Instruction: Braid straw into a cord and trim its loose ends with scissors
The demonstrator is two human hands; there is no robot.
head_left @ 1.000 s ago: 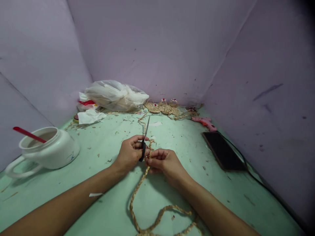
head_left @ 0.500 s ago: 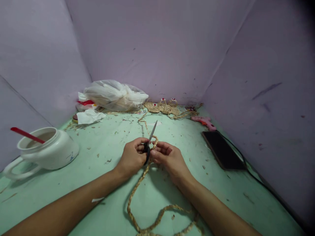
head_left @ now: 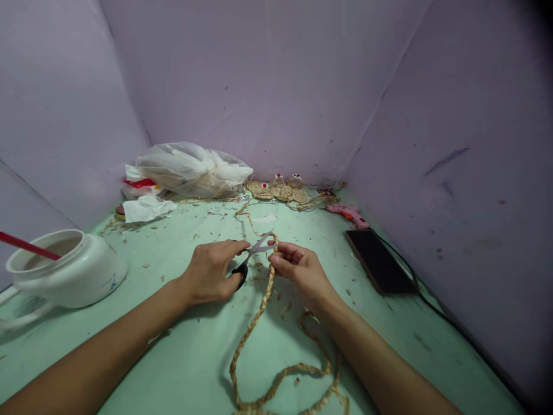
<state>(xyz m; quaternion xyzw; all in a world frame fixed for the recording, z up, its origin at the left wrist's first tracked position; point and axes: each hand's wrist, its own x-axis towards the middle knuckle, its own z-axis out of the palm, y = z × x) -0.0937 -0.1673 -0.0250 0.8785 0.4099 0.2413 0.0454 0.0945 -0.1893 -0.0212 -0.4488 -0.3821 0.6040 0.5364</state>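
Note:
Black-handled scissors [head_left: 259,246] are in my left hand [head_left: 211,271], thumb and fingers in the handle loops. Their blades are spread and point right, reaching the braided straw cord [head_left: 264,300]. Between thumb and fingertips, my right hand [head_left: 299,266] pinches the cord just right of the blades. From there the cord hangs toward me and loops over the green table. A thinner stretch runs back toward several round woven straw pieces [head_left: 280,191] with red and white trim. Whether the blades touch the cord, I cannot tell.
A white pot-shaped mug [head_left: 73,271] with a red-handled utensil stands at left. At the back lie a plastic bag [head_left: 192,170] and a white tissue [head_left: 147,208]. On the right are a pink glue gun [head_left: 351,215], a dark phone [head_left: 380,262] and a black cable [head_left: 449,317].
My left hand has moved left, away from my right hand, and the scissors have opened and swung from pointing up to pointing right at the cord. The view has shifted slightly right.

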